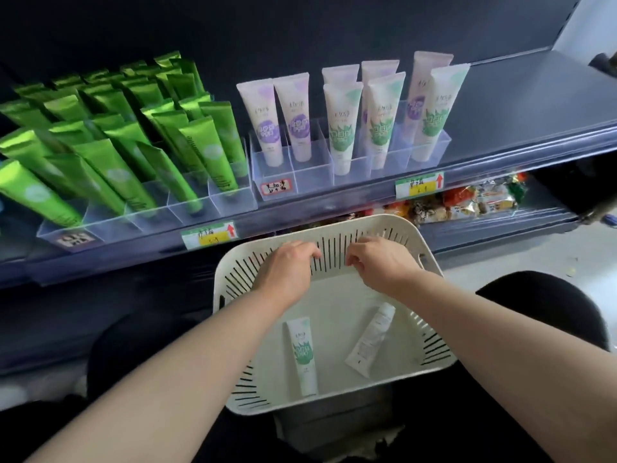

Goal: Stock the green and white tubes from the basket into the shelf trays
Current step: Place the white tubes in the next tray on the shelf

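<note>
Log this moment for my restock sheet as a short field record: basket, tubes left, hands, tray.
basket: white slotted basket, below the shelf
tubes left: two lying flat, green-print tube face up, second tube back side up
left hand: empty, fingers curled, over the basket's far wall
right hand: empty, same place
tray: clear tray holds upright purple and green-print tubes

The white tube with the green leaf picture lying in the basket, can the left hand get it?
Probably yes. The white tube with the green leaf picture lies uncovered on the basket floor, and the left hand hovers empty just beyond it.
</note>
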The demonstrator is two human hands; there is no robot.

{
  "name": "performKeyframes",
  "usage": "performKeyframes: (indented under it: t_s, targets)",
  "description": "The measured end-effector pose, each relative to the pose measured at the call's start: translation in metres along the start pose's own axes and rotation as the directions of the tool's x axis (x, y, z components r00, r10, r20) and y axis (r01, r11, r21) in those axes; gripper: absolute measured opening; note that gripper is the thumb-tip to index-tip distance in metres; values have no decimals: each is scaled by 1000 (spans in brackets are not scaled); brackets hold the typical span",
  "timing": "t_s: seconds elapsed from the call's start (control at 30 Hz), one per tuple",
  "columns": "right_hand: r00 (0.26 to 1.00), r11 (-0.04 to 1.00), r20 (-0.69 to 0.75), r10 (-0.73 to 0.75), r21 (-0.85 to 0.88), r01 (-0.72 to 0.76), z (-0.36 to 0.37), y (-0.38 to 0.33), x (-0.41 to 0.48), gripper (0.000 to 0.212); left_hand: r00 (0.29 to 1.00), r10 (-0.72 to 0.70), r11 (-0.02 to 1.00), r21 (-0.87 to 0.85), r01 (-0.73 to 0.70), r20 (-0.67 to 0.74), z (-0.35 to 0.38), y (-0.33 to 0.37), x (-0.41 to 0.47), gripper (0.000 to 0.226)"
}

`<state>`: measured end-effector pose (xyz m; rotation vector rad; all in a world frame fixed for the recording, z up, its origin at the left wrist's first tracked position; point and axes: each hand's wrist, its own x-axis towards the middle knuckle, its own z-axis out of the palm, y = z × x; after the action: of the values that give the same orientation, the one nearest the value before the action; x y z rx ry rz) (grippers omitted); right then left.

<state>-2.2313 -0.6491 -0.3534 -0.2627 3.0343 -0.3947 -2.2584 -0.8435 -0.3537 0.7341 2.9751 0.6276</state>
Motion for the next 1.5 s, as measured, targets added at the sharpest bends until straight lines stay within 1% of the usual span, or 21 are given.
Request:
performKeyframes:
  t_s: [0.03,0.1,0.17,0.23,0.3,0.37,0.43,0.47,0.57,0.63,0.73,0.77,0.87,0.97,1.07,1.1,1.17,1.23,1.3,1.4,1.5]
  targets:
    - [993,1000,120,17,6,-18,14,3,-3,23,995,-74,997,19,72,70,12,-5,-10,37]
    - [951,998,306,49,16,-57,41,9,-10,24,957,-190,982,58,182,217,34,-19,-27,38]
    - [895,998,444,48,4,-56,61,15,-15,24,900,-246,969,99,226,360,49,-31,-41,40]
    - [829,998,559,23,-61,13,72,20,-19,25,845,-290,957,122,263,450,59,-41,-50,40]
    - [762,982,647,-11,-136,129,82,19,-22,33,807,-324,945,129,301,493,67,-49,-55,40]
    - [725,929,682,-96,-199,311,93,13,-25,38,784,-342,938,135,319,518,73,-56,-57,39]
    - [683,838,694,-228,-218,501,105,6,-29,34,768,-342,937,140,319,541,78,-62,-58,40]
    - [664,801,697,-269,-220,556,109,2,-30,33,764,-342,937,143,318,547,80,-64,-58,40]
    - [619,741,709,-338,-206,640,119,-4,-31,41,755,-348,935,141,327,556,84,-67,-58,41]
    - [610,737,705,-361,-185,650,123,-4,-30,44,752,-352,931,131,339,556,86,-68,-57,40]
    - [616,795,715,-331,-140,590,123,-1,-28,47,741,-377,923,156,353,556,86,-69,-57,34]
    - [639,826,702,-314,-130,548,123,1,-27,48,733,-395,916,174,362,554,87,-70,-58,31]
    - [753,928,616,-232,-90,360,121,4,-23,51,688,-465,882,220,418,557,89,-66,-59,24]
    - [843,986,523,-128,-20,163,119,6,-19,54,659,-497,865,268,423,564,93,-59,-57,16]
    - [884,989,467,-6,133,-64,117,9,-11,36,639,-535,840,267,473,552,97,-50,-54,30]
    - [886,970,462,38,197,-144,116,9,-8,31,625,-556,823,258,506,547,99,-47,-54,35]
    - [893,911,436,108,316,-264,112,8,-3,28,602,-597,787,241,568,530,103,-44,-53,39]
    - [909,866,392,139,397,-304,109,5,1,27,616,-604,785,243,570,505,109,-43,-52,37]
    - [920,850,356,160,425,-312,105,2,2,27,628,-603,787,233,572,492,111,-42,-51,36]
    - [928,845,327,180,431,-316,99,-3,1,26,577,-637,745,219,630,511,112,-39,-46,39]
    - [929,858,331,167,415,-302,95,-7,-1,25,537,-631,742,235,627,559,106,-36,-40,28]
